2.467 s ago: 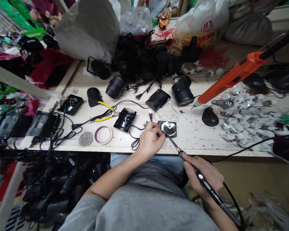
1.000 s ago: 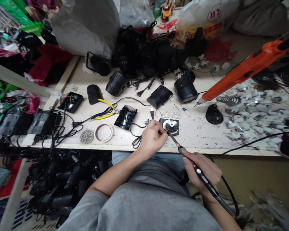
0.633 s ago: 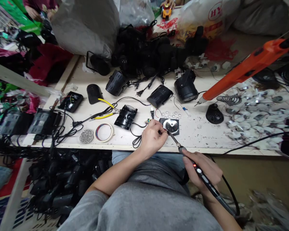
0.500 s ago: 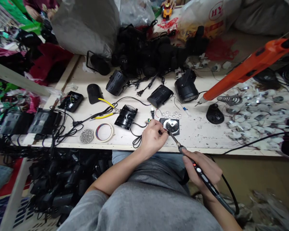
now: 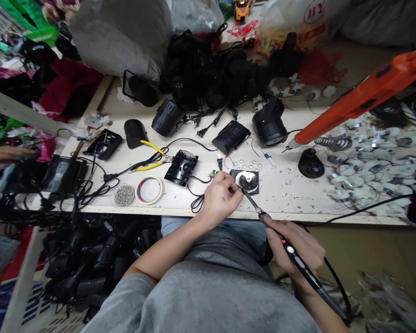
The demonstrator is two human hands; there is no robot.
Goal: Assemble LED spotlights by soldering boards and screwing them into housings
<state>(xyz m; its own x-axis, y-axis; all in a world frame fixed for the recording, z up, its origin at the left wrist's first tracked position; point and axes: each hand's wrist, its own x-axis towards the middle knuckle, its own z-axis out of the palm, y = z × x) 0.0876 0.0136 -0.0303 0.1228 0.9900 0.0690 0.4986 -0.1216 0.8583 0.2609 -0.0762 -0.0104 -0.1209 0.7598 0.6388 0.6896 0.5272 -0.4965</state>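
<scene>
A co-worker's hand (image 5: 10, 155) had appeared at far left. Near centre, the left hand (image 5: 222, 196) pinched tight, contents hidden, by the disc-topped plate (image 5: 248, 181); the right hand (image 5: 300, 243) gripped the soldering iron (image 5: 297, 260).

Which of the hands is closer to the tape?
The left hand: it is right of the tape, apart from it. The right hand, holding the soldering iron, is farther right and lower in view.

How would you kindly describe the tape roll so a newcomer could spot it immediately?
On the white bench, follow the near edge left from the left hand. The tape roll sits beside a round silver cluster; it alone is a pale, open ring.
</scene>
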